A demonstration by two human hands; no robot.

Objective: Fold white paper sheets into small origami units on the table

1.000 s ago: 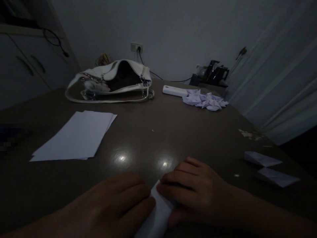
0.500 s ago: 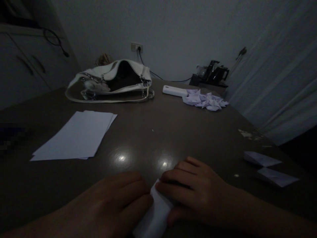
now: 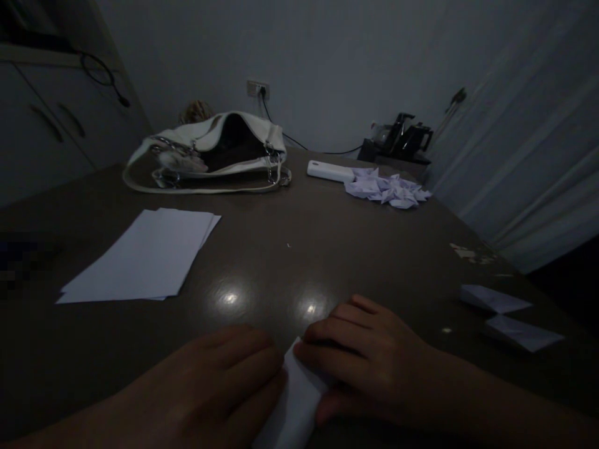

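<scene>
Folded paper (image 3: 297,405) lies on a dark table (image 3: 327,255), nearer the person than a white handbag (image 3: 215,146) and right of it, its long axis running away from the person and leaning slightly right, the narrow tip at the far end. Left hand (image 3: 219,380), back uppermost, brings bent fingers against the paper's left edge; whether they grip or only press cannot be told. Right hand (image 3: 365,355), knuckles raised, grasps the opposite edge, forefinger near the tip and thumb lower down. Both hands cover the paper's sides. Loose white sheets (image 3: 145,255) lie overlapping on the handbag's near side, toward its left. Right of the handbag, a white bar (image 3: 330,171) touches a cluster of pale folded pieces (image 3: 386,189); farther right and nearer the person than the bag sit two folded paper units (image 3: 524,332).
</scene>
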